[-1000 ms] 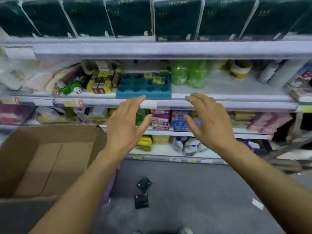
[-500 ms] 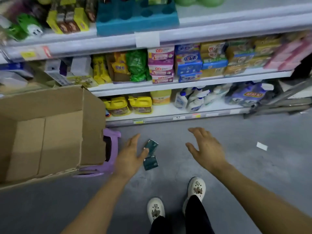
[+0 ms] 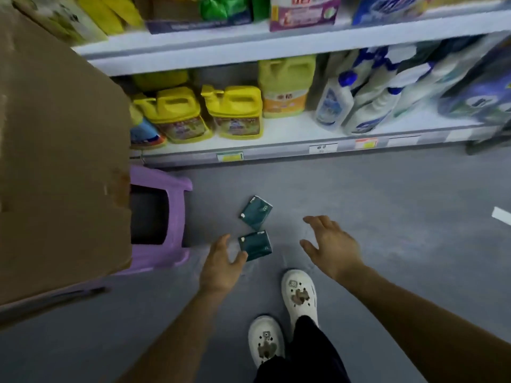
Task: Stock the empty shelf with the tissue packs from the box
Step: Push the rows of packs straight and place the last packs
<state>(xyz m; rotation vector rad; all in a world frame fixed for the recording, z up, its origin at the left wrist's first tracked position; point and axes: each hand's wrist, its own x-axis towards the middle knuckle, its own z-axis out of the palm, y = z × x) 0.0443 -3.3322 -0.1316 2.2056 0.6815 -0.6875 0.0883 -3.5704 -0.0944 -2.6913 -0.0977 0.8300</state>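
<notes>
As the person bends toward the floor, the white clogs [image 3: 298,293] stand nearest, just behind both hands. The left hand [image 3: 221,265] hangs with fingers spread and loosely extended, holding nothing; its thumb lies at the lower left corner of the nearer dark green tissue pack [image 3: 255,244], though I cannot tell whether it truly touches. The right hand [image 3: 330,246] is likewise spread wide and empty, off to the right of that pack with bare grey floor [image 3: 387,217] between them. Just beyond the left fingertips lies the second tissue pack [image 3: 255,212], tilted, its near corner meeting the first pack.

Judging by this, the step is gathering the two dropped packs. It would go best if each hand took one: the left closing thumb and fingers over the nearer pack's edges, the right coming in leftward for the farther one, gripping flat sides since soft wrappers slip.

Left of the left hand, a purple plastic stool [image 3: 160,255] carries the cardboard box [image 3: 60,161]. Farther ahead, the bottom shelf [image 3: 276,139] holds yellow detergent jugs [image 3: 233,111] and white bottles [image 3: 334,103].
</notes>
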